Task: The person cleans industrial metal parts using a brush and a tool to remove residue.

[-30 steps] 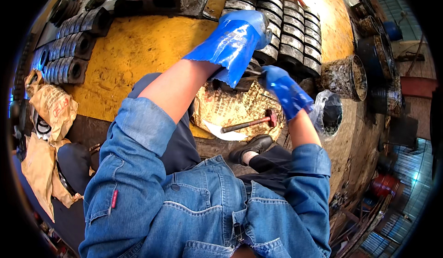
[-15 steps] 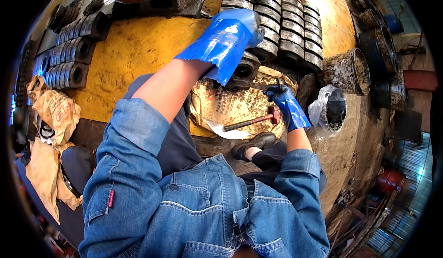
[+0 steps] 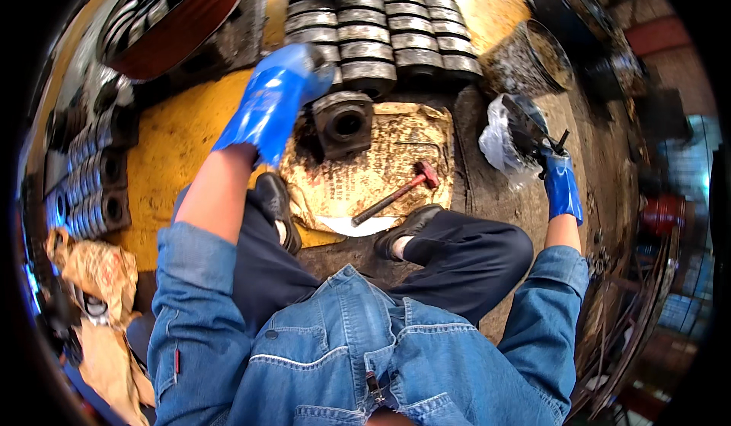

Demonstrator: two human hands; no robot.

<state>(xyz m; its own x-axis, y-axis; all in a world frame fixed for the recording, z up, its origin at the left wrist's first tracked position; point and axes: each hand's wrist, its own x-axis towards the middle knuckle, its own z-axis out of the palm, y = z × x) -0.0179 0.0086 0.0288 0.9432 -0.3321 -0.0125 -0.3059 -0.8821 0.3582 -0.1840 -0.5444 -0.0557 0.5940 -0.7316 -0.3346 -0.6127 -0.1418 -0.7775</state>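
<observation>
A dark square metal block with a round bore [image 3: 340,127] stands on a stained paper sack [image 3: 388,150]. My left hand [image 3: 297,76], in a blue rubber glove, is at the block's upper left edge; its fingers are mostly hidden, so whether they grip the block is unclear. Over to the right, my right hand [image 3: 560,169], in a similar glove, is closed on a dark brush-like tool [image 3: 561,141]. The tool is at the edge of a bucket lined with clear plastic [image 3: 499,140], which has dark contents. A hammer with a red head [image 3: 392,194] lies on the sack.
Rows of similar metal blocks [image 3: 365,34] stand beyond the sack; more blocks [image 3: 103,171] stand at left. A reddish drum of metal parts [image 3: 190,26] is at the far left. A grimy bucket [image 3: 544,57] stands at far right. Brown paper bags [image 3: 99,274] lie at near left.
My right hand has moved right with the tool, away from the block to the plastic-lined bucket. My left hand has shifted left along the block. The whole view has shifted.
</observation>
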